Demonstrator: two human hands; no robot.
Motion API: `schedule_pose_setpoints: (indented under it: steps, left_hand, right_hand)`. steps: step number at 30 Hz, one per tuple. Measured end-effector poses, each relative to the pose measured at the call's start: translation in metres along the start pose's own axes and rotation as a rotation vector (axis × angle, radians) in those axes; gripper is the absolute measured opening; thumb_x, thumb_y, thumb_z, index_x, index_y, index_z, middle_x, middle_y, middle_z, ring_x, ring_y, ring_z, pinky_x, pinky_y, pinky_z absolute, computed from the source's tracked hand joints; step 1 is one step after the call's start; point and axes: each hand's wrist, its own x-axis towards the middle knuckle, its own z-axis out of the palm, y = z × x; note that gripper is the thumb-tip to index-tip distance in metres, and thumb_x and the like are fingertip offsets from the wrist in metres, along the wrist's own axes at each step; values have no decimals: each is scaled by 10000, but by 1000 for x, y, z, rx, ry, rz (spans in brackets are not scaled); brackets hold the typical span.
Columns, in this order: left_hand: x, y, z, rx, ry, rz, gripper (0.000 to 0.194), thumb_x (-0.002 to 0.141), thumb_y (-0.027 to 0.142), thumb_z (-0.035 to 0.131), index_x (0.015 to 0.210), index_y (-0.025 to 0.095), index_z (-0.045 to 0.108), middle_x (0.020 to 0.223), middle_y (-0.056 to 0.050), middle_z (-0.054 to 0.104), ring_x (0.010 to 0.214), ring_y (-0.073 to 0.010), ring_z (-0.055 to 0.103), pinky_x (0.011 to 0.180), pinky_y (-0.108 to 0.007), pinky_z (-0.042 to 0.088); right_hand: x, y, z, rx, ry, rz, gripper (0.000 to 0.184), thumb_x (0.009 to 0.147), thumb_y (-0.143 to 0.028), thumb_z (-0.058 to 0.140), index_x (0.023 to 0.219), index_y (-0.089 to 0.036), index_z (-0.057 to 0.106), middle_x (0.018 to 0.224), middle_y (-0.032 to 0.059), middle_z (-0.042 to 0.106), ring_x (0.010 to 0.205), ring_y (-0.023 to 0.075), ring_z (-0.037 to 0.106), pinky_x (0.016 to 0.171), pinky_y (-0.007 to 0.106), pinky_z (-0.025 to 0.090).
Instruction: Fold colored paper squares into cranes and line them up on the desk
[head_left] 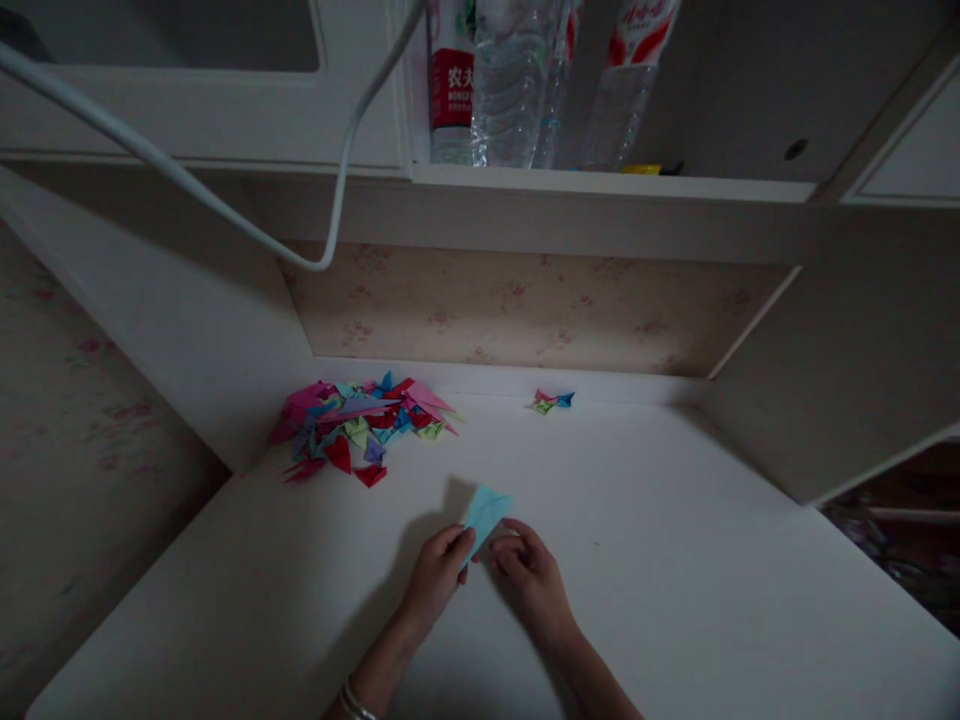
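A light blue sheet of folded origami paper (486,508) is held above the white tabletop, tilted, with a crease line across its upper part. My left hand (441,568) pinches its lower left edge between thumb and fingers. Close by the paper's right edge is my right hand (529,575), its fingers loosely curled and slightly apart. The index fingertip comes up to the edge; whether it touches cannot be made out. Several folded paper pieces (360,410) in pink, red, blue and green lie heaped at the back left. A small group of folded papers (551,402) rests at the back right of centre.
The white desk (675,560) runs back to a wallpapered panel (510,305) between side walls. Overhead, a shelf (615,185) holds several plastic bottles (510,90). A white cable (225,210) hangs in a loop at the upper left.
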Motion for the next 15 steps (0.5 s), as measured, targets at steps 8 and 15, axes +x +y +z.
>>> schedule_pose_setpoints:
  steps: [8,15]
  left_hand:
    - [-14,-3,-1,88,-23,41,451,851,567,460,746,148,592,564,29,490,463,-92,381,462,-215,287]
    - [-12,-4,-2,142,-22,58,461,865,556,452,804,134,626,578,16,511,482,-97,402,477,-216,297]
  right_hand:
    - [-14,2,7,-415,-93,-49,375,880,-508,483,710,-192,589,610,-12,562,572,134,485,541,235,361]
    - [-15,-5,8,-500,-79,-93,361,896,-473,463,710,-196,603,630,-10,566,586,136,486,561,232,363]
